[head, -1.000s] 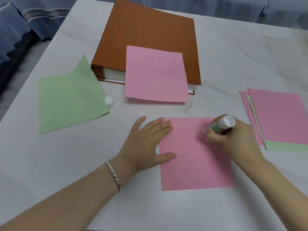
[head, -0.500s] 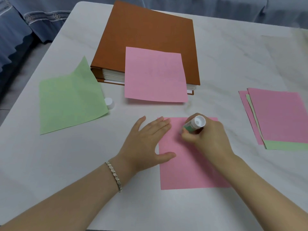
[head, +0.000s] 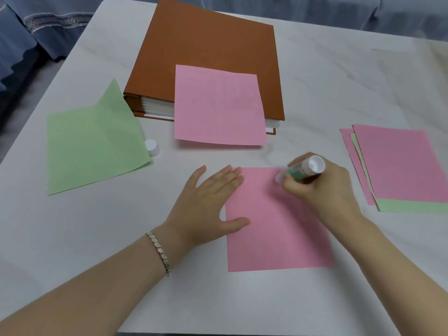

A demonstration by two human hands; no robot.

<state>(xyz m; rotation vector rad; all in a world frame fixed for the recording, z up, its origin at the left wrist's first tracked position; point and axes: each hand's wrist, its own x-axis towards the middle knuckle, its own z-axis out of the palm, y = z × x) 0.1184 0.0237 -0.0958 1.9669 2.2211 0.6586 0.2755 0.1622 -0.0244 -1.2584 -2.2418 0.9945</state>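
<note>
**Head view**

1. Support surface: I see one white, marble-patterned tabletop (head: 97,238) carrying every item.
2. Work item: a rectangular pink paper sheet (head: 274,234) lies flat on the near centre of the tabletop, long edges running near to far.
3. Left grip (head: 208,204): spread flat with fingers straight, holding nothing. The fingertips and thumb press on the left edge of the pink paper sheet. The palm lies on the tabletop just left of it. A silver link bracelet (head: 160,251) sits on the wrist.
4. Right grip (head: 322,187): fingers curled round a short glue stick with green barrel and white end (head: 303,169). The glue stick is tilted, with its white end up and to the far right. Its lower end points down-left over the far part of the pink paper sheet. That end is blurred, so I cannot tell whether it touches the paper.
5. Left zone: a large green paper sheet (head: 92,141) lies on the tabletop with its far corner lifted. A small white round cap (head: 151,147) stands just beside its right edge.
6. Far centre: a closed brown ring binder (head: 208,52) lies flat, with white pages showing at its near side. A square pink paper (head: 218,105) rests on the binder's near right part and overhangs its near edge.
7. Right zone: a fanned stack of pink and green sheets (head: 400,166) lies well apart from the right grip.
</note>
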